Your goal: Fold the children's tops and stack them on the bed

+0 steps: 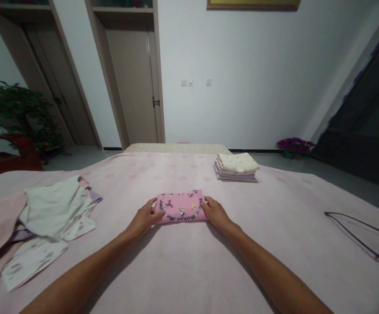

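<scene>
A pink folded garment [181, 208] with printed lettering and small cartoon figures lies across the middle of the pink patterned bedspread [183, 270]. At its left end, my left hand [146, 216] grips it, thumb on top and fingers behind the edge. My right hand [216, 211] pinches the right end in the same way. The fingers under the cloth are partly hidden. Whether the bundle rests on the bedspread or sits slightly above it, I cannot tell. Beyond my right hand stands a neat stack of folded clothes [237, 168], cream on top and lilac-grey below.
Loose unfolded clothes [50, 209] in white, pink and purple lie heaped at left. A thin black frame-like object [353, 233] lies at the right edge. Past the bedspread are a door [132, 83], a leafy plant [22, 113] and purple flowers [296, 146].
</scene>
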Motion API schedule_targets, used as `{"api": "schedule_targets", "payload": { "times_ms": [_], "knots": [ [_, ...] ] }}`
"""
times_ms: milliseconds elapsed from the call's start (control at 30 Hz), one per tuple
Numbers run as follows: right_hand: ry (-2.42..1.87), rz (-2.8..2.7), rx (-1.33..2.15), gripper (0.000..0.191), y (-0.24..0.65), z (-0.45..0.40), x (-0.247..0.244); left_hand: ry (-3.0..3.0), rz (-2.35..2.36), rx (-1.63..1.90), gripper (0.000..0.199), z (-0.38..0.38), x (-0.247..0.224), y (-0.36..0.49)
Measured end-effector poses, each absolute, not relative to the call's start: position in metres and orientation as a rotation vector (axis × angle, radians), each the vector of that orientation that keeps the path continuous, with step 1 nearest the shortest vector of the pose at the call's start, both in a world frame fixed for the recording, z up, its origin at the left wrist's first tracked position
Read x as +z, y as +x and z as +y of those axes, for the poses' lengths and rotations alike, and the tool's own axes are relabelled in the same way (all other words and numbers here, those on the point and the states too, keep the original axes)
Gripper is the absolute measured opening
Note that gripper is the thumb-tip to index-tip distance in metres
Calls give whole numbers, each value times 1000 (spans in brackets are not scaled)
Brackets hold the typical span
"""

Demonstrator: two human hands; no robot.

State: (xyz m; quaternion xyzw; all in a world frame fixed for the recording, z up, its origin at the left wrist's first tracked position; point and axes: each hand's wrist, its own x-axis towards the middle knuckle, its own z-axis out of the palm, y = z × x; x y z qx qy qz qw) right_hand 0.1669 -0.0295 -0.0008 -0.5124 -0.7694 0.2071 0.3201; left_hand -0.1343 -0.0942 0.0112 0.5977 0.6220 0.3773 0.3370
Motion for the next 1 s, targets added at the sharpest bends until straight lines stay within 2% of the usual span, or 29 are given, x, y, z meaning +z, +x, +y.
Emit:
{"api": "schedule_targets", "payload": {
  "times_ms": [200,400,567,800,1000],
  "knots": [
    [-1451,-1945,492,38,169,-41,-1,1725,1756,953,57,-104,20,-130],
    [-1566,-2034,250,40,181,-47,12,2059,2007,623,61,-104,32,-135],
    [-1358,-2199,-63,51,150,-55,35,2483,2025,797,54,-89,29,-110],
    [-1507,-2488,185,68,115,-49,27,2374,2070,415,62,-76,-1,-85],
    [-1626,-2441,320,70,137,-36,13,2273,2027,405,62,-76,-2,-117]
  ]
}}
